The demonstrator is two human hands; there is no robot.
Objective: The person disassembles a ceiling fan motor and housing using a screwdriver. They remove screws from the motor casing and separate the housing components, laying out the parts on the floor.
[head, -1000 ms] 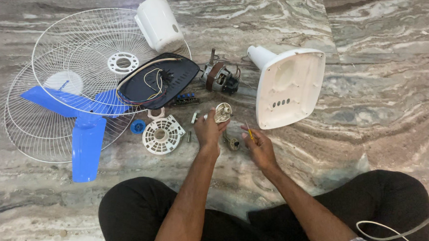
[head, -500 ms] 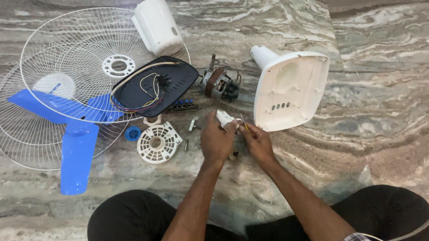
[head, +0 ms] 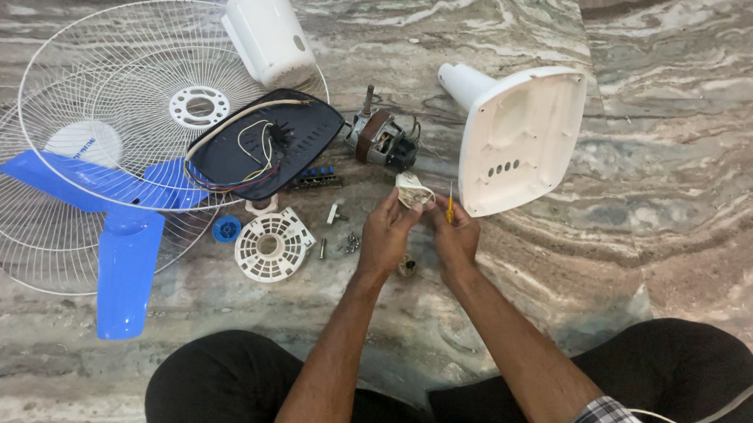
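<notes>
A person's left hand (head: pixel 384 238) pinches a small cream plastic fan part (head: pixel 410 190); the right hand (head: pixel 457 237) closes on a thin yellow-handled tool (head: pixel 450 208) just beside that part. Left of the part lies a round white vented plastic cover (head: pixel 272 245). Beyond the part sit a grey metal fan motor (head: pixel 383 141) and a white plastic fan base (head: pixel 522 138).

Single head camera looks steeply down, close above the floor (head: pixel 654 166).

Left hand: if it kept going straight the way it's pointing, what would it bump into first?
The left hand points up and slightly right, holding a small white part. Straight on, it would probably meet the motor first, though depth is hard to judge.
</notes>
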